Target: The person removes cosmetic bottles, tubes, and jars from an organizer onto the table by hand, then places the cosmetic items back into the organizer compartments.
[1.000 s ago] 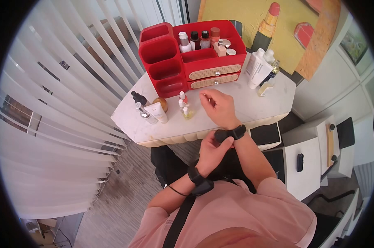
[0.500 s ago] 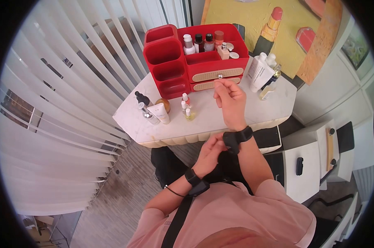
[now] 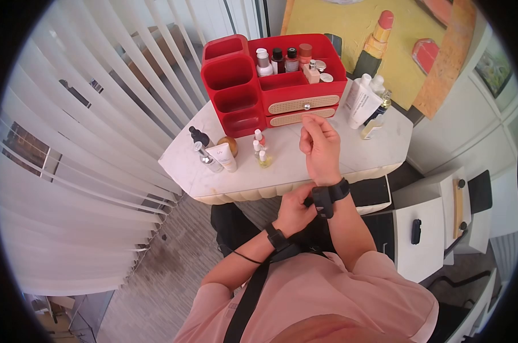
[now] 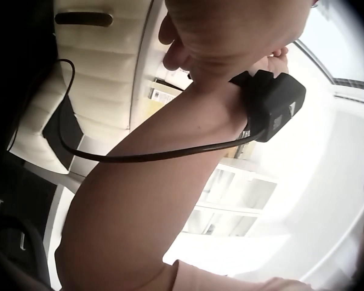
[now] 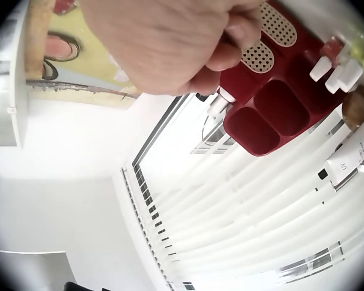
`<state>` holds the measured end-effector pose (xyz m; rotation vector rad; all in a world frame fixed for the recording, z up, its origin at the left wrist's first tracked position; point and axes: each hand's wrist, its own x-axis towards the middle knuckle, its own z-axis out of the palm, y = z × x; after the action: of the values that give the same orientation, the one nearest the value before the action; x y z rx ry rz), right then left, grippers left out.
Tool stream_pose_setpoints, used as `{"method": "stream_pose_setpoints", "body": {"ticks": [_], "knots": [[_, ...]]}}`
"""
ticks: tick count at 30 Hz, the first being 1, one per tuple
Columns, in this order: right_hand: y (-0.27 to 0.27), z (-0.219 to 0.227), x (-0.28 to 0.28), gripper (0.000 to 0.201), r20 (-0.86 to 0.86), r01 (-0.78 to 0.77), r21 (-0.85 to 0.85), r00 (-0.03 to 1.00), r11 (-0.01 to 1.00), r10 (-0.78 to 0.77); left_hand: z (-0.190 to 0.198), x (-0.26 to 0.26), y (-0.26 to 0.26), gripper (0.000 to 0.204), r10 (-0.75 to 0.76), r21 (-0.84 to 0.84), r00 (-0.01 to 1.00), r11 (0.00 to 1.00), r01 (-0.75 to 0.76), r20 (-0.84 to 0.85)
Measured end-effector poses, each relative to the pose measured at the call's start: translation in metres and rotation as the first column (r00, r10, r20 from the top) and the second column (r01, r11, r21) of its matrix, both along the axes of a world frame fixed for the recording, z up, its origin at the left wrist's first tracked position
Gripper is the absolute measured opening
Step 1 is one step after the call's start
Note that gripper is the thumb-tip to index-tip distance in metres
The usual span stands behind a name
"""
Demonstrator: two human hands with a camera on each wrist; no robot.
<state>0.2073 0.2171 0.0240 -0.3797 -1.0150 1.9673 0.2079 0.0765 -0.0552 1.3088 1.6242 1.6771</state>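
My left hand (image 3: 295,211) is at my right wrist, its thumb and fingers pinching the edge of the black wrist camera (image 3: 323,202) strapped there. That device also shows in the left wrist view, with a cable looping from it under the left hand (image 4: 236,36). My right hand (image 3: 322,150) hangs over the front of the table, fingers loosely curled and holding nothing. Just beyond it stands a red cosmetics organizer (image 3: 240,130) with two woven-front drawers. Small nail polish bottles (image 3: 262,159) stand to the left of the right hand.
On the white table (image 3: 287,180), a white tube (image 3: 222,155), a dropper bottle (image 3: 199,136) and a round amber jar (image 3: 230,144) are at left. White tubes (image 3: 362,106) and bottles stand at right. A lipstick painting (image 3: 379,34) leans behind; vertical blinds (image 3: 87,171) hang at left.
My right hand has turned and shifted right and slightly up from its earlier place. The wrist camera has rotated on the wrist, with the left hand staying at it. Table items look unmoved.
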Motion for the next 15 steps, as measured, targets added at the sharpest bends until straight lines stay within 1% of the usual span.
{"method": "stream_pose_setpoints", "body": {"ticks": [2, 3, 5, 6, 8, 9, 11, 12, 14, 15], "knots": [[-0.002, 0.002, -0.001, 0.013, -0.010, 0.011, -0.001, 1.000, 1.000, -0.011, -0.004, 0.002, 0.005, 0.027, 0.074, 0.003, 0.996, 0.997, -0.074, -0.047], [-0.002, 0.004, -0.001, 0.013, -0.009, 0.011, -0.002, 1.000, 1.000, -0.011, -0.006, 0.004, 0.006, 0.027, 0.075, 0.002, 0.996, 0.997, -0.075, -0.046], [-0.004, 0.009, -0.001, 0.014, -0.049, -0.017, -0.038, 0.999, 0.999, 0.015, -0.003, 0.007, 0.008, 0.027, 0.140, 0.080, 0.990, 0.987, -0.138, -0.030], [-0.005, 0.010, -0.001, 0.014, -0.048, -0.017, -0.040, 0.999, 0.999, 0.015, -0.007, 0.006, 0.008, 0.027, 0.141, 0.078, 0.990, 0.987, -0.138, -0.029], [-0.009, 0.011, -0.001, 0.013, -0.064, -0.079, -0.089, 0.995, 0.993, 0.074, -0.014, 0.002, 0.007, 0.030, 0.192, 0.144, 0.960, 0.976, -0.164, -0.206], [-0.009, 0.011, -0.001, 0.013, -0.064, -0.079, -0.090, 0.995, 0.993, 0.073, -0.017, 0.000, 0.005, 0.030, 0.191, 0.143, 0.960, 0.976, -0.164, -0.206], [-0.010, 0.010, 0.000, 0.013, -0.064, -0.131, -0.108, 0.990, 0.985, 0.125, -0.013, -0.002, 0.002, 0.030, 0.180, 0.192, 0.959, 0.972, -0.138, -0.221], [-0.010, 0.011, 0.001, 0.013, -0.063, -0.132, -0.110, 0.990, 0.985, 0.126, -0.010, -0.002, 0.000, 0.030, 0.181, 0.191, 0.959, 0.972, -0.140, -0.220], [-0.008, 0.013, 0.002, 0.014, -0.093, -0.172, -0.128, 0.983, 0.977, 0.161, -0.002, 0.001, -0.004, 0.029, 0.145, 0.170, 0.986, 0.977, -0.130, -0.079], [-0.008, 0.015, 0.002, 0.014, -0.092, -0.171, -0.128, 0.983, 0.977, 0.160, 0.004, 0.002, -0.006, 0.029, 0.144, 0.169, 0.986, 0.977, -0.129, -0.079]]}}
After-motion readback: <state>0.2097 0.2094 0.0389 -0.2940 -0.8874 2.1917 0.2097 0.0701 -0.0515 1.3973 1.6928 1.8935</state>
